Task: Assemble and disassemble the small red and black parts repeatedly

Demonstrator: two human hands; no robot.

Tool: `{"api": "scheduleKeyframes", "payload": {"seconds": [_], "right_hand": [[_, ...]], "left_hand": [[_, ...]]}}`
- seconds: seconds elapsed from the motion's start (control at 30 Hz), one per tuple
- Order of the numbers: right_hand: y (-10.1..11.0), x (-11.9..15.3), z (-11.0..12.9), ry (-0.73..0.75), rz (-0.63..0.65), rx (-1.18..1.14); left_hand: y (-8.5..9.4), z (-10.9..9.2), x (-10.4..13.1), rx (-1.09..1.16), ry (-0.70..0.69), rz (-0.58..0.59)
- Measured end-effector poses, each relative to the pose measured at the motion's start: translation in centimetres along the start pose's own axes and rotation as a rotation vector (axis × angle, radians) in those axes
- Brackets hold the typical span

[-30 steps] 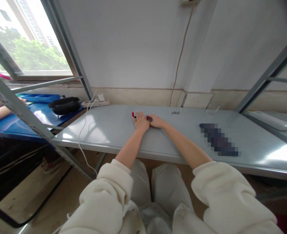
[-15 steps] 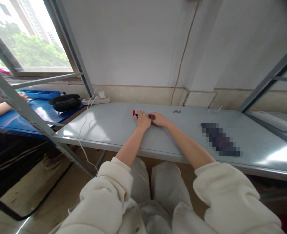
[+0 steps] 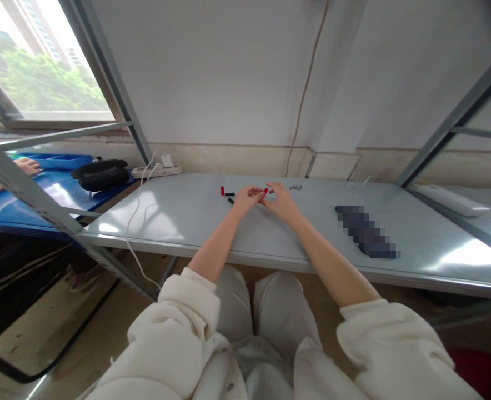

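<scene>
Above the table (image 3: 195, 222), my two hands meet at a small red cylinder-like piece (image 3: 264, 193). My left hand (image 3: 247, 199) has its fingers curled and closed on the piece from the left. From the right, the thumb and fingers of my right hand (image 3: 282, 203) close around it; their exact contact is too small to make out. Left of my left hand, another small red piece (image 3: 223, 190) stands on the tabletop. Beside it lies a short black rod (image 3: 229, 194), and a second black rod (image 3: 230, 200) is partly covered by my left hand.
Several small grey bits (image 3: 295, 188) lie behind my right hand. A pixelated dark item (image 3: 366, 230) is on the right. A power strip (image 3: 158, 170) with a white cable (image 3: 134, 222) sits at the left. Beyond the metal frame, another person's hand (image 3: 28, 165) rests near a blue tray (image 3: 68, 161).
My hands have lifted off the tabletop and moved slightly apart, with the red piece now showing between them. The black rods have come into fuller view. The camera view has shifted slightly.
</scene>
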State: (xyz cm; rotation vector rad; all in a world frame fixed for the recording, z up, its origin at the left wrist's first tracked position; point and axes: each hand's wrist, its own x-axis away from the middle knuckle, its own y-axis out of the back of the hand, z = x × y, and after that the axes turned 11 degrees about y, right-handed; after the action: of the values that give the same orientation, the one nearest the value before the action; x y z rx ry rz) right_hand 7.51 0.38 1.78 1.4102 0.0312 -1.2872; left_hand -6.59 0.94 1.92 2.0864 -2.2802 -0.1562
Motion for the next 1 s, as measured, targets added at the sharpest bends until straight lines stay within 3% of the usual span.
{"api": "scheduleKeyframes", "payload": {"seconds": [0.2, 0.37, 0.5, 0.7, 1.0], "right_hand": [[0.7, 0.4, 0.9, 0.046, -0.044, 0.121], [1.2, 0.4, 0.4, 0.039, -0.067, 0.103], [1.3, 0.4, -0.3, -0.066, -0.141, 0.055], [1.3, 0.5, -0.4, -0.129, -0.068, 0.085], [1.2, 0.5, -0.3, -0.108, -0.033, 0.091]], "left_hand": [[0.6, -0.6, 0.7, 0.136, 0.086, 0.110], [0.7, -0.4, 0.2, 0.162, 0.054, 0.008], [0.8, -0.2, 0.0, 0.167, 0.034, -0.007], [0.6, 0.1, -0.1, 0.155, 0.004, 0.111], [0.6, -0.1, 0.1, 0.185, 0.007, 0.121]]}}
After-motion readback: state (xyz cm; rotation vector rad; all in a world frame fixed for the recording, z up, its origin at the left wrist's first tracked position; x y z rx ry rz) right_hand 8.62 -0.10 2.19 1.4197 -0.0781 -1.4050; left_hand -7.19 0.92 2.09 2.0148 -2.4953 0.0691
